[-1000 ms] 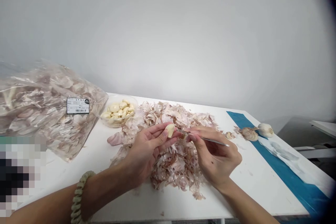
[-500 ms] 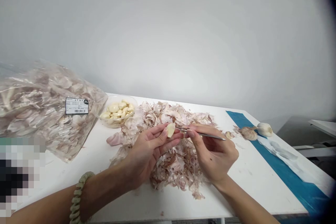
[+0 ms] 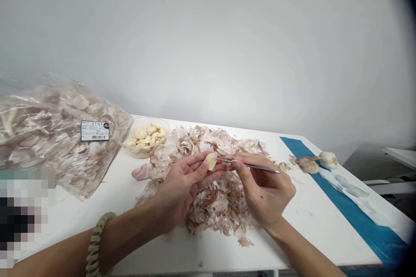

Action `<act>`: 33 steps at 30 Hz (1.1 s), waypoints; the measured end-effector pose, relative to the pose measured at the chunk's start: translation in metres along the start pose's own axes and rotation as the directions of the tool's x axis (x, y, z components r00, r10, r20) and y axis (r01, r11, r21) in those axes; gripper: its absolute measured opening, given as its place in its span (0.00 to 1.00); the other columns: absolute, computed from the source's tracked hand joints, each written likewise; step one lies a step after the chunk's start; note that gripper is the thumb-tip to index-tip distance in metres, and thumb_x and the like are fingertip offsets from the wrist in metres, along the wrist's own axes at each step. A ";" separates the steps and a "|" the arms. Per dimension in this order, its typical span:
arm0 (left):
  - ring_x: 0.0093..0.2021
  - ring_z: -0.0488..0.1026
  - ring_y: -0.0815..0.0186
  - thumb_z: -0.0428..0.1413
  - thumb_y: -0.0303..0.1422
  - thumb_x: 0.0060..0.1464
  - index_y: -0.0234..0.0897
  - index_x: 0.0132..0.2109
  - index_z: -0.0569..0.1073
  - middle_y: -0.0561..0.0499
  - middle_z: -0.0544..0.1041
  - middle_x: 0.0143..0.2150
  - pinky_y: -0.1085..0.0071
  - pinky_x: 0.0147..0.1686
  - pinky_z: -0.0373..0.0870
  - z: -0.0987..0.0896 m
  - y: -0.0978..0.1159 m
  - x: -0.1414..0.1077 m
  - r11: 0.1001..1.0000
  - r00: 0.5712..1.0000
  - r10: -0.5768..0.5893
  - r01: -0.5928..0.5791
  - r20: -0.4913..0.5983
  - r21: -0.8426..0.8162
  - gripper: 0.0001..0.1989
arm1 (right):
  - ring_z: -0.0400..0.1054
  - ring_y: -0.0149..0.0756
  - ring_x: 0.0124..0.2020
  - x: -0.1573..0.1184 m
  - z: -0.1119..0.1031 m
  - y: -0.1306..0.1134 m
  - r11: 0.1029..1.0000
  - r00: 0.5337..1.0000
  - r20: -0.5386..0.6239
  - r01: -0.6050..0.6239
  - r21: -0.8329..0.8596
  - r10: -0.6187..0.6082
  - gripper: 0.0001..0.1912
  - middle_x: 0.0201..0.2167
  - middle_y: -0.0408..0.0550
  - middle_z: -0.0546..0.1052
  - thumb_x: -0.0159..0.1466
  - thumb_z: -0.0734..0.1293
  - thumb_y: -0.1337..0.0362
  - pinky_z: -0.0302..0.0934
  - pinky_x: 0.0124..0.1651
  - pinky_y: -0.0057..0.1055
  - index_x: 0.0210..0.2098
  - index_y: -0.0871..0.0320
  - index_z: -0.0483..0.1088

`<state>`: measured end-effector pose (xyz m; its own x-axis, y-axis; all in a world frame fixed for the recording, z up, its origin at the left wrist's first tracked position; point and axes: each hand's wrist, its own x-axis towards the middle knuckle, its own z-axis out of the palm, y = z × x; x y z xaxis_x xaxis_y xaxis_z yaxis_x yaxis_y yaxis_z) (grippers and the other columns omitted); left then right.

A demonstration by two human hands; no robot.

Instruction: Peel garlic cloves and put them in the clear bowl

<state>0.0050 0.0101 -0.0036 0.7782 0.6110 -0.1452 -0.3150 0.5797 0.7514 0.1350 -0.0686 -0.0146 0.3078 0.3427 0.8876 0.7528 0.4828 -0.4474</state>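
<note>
A person's two bare hands work above a heap of papery garlic skins (image 3: 219, 214) at mid-frame on a white bench (image 3: 312, 229). The left hand (image 3: 182, 190), reaching in from the lower left with a pale knotted bracelet (image 3: 95, 242) at the wrist, lies palm up and grasps a pale garlic clove (image 3: 211, 161) between thumb and fingertips. The right hand (image 3: 264, 192), angled in from the lower right, pinches slender steel tweezers (image 3: 251, 165) in a pen-like grip, their tip at the clove. The fingers of the two hands almost meet at center frame. Past the left hand, a clear plastic bowl (image 3: 166, 132) of peeled cloves sits near the far edge, beside a bulging clear bag of skins (image 3: 48, 130) at upper left. To the right, a stretch of white bench separates the right hand from a blue strip (image 3: 367, 220) running toward the bench's right corner, with two garlic bulbs (image 3: 328, 160) near its far end. The bench's near edge crosses the bottom of the frame, below both forearms; its far edge meets the wall.
</note>
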 end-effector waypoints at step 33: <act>0.48 0.75 0.64 0.55 0.24 0.56 0.29 0.45 0.73 0.41 0.78 0.47 0.74 0.52 0.69 0.001 0.001 0.000 1.000 1.000 -0.014 0.014 -0.019 -0.027 0.10 | 0.74 0.34 0.33 -0.002 0.000 -0.005 0.999 0.998 0.043 0.040 0.030 -0.041 0.16 0.30 0.42 0.79 0.55 0.67 0.80 0.71 0.34 0.33 0.37 0.54 0.74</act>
<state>0.0051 0.0104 -0.0026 0.7723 0.6126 -0.1680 -0.3188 0.6026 0.7316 0.1307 -0.0713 -0.0140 0.2515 0.3569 0.8996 0.7465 0.5201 -0.4151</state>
